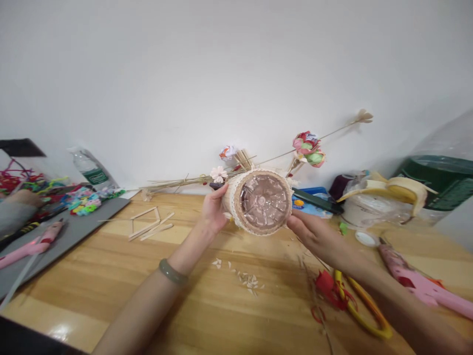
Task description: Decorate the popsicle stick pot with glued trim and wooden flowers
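green btl label (95, 176), unreadable, pot (263, 202) btwn fingers (298, 228)

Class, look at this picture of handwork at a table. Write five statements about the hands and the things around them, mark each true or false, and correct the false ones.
1. The left hand and the right hand are at opposite sides of the lace-trimmed container. True.
2. The container stands upright on the table. False: it is tipped, with its clear base facing the camera.
3. A bangle is on the right wrist. False: the bangle is on the left wrist.
4. Small pale chips lie on the wooden table. True.
5. Only one pink glue gun is visible. False: one lies at far left, another at right.
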Available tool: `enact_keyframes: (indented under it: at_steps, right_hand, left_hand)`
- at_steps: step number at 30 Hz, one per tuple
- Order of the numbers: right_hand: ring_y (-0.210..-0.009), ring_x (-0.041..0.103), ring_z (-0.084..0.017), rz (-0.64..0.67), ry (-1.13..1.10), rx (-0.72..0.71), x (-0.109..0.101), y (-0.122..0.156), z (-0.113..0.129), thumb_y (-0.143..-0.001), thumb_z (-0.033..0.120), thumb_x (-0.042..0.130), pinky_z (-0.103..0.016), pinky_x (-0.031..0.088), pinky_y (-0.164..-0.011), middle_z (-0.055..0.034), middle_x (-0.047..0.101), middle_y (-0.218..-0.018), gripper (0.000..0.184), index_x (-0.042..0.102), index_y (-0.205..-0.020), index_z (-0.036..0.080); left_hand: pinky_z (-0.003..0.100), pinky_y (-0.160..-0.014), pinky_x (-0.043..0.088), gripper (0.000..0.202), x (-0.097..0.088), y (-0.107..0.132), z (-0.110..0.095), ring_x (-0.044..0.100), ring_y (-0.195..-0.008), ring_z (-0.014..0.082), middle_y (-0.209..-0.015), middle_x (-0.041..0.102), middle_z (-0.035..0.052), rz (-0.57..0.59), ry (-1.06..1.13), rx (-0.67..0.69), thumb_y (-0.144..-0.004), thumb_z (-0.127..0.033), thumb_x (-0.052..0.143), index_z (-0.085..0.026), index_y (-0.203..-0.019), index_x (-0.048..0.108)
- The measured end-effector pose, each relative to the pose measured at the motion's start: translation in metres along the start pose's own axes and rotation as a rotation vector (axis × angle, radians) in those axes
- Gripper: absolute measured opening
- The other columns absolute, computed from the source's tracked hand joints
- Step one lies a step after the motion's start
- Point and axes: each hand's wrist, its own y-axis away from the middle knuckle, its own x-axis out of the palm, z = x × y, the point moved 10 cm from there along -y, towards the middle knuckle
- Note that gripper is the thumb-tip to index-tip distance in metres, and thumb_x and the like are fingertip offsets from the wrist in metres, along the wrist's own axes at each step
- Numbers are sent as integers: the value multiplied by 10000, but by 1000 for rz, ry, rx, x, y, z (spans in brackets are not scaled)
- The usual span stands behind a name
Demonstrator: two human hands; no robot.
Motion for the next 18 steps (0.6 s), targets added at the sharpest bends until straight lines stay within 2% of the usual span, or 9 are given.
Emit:
enact_keyframes:
  at_steps: [3, 7, 10, 12, 15, 18]
  right_hand:
    - [-559, 482, -138, -45, 59, 2, -1, 4, 4, -877, 532, 324, -246, 386, -531, 11, 494, -575, 425, 442, -627, 209]
    - [-524, 433, -119, -186, 131, 57, -22, 13, -5, -893, 523, 254, -235, 342, -511, 25, 430, -541, 443, 397, -611, 213]
    - [-476, 399, -115, -273, 206, 146, -43, 21, -33, -889, 531, 252, -236, 316, -468, 36, 396, -505, 437, 400, -621, 219]
    - [-467, 404, -120, -286, 269, 192, -52, 25, -58, -875, 536, 277, -244, 321, -469, 36, 394, -482, 433, 412, -611, 220]
    - [-498, 452, -120, -259, 355, 225, -61, 29, -94, -870, 544, 306, -259, 356, -509, 23, 462, -509, 454, 446, -599, 208]
    - [-506, 482, -113, -178, 401, 219, -59, 32, -115, -867, 518, 369, -277, 401, -545, 22, 513, -550, 414, 535, -694, 181]
  left_hand:
    - [285, -688, 532, 264, -2, -2, -5, 633, -533, 137, -643, 697, 48, -19, 17, 36, -848, -148, 403, -93, -773, 649]
    - [278, -753, 527, 283, -7, -3, -25, 652, -591, 132, -666, 702, 41, -57, 43, 137, -872, -153, 379, -102, -780, 641]
    - [252, -746, 525, 313, -6, 2, -52, 643, -595, 118, -637, 688, 26, -76, 65, 237, -884, -167, 352, -116, -750, 630]
    - [219, -707, 522, 331, -3, 10, -74, 632, -589, 104, -590, 662, -5, -69, 84, 321, -889, -195, 345, -152, -704, 615]
    - [224, -649, 519, 362, 3, 26, -113, 620, -578, 106, -581, 651, -10, 3, 81, 495, -893, -217, 318, -169, -676, 603]
    - [196, -584, 496, 344, 4, 41, -145, 600, -565, 84, -632, 672, -33, 94, 45, 613, -887, -252, 332, -199, -679, 601]
